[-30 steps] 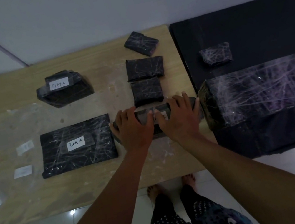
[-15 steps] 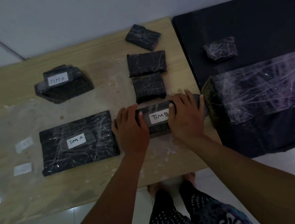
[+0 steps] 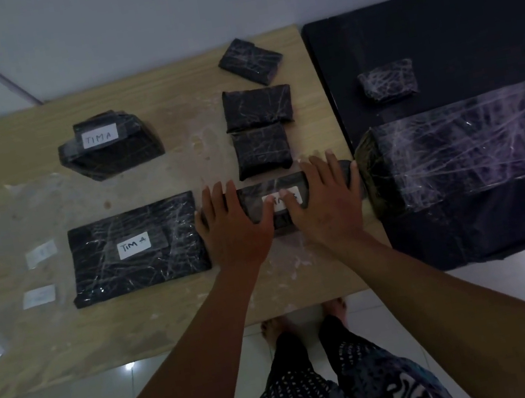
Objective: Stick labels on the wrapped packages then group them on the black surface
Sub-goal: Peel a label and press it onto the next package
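Both hands lie flat and spread on the long package (image 3: 287, 191) near the wooden table's (image 3: 19, 142) right edge, left hand (image 3: 236, 225) and right hand (image 3: 326, 202) thumbs pressing its label (image 3: 292, 195), its long axis pointing toward the black surface (image 3: 434, 31), nearer the right hand

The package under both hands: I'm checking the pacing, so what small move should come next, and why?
Probably lift both hands off and carry the package right to the black surface. The left hand and right hand lie flat on it, thumbs pressing its white label, which looks stuck.
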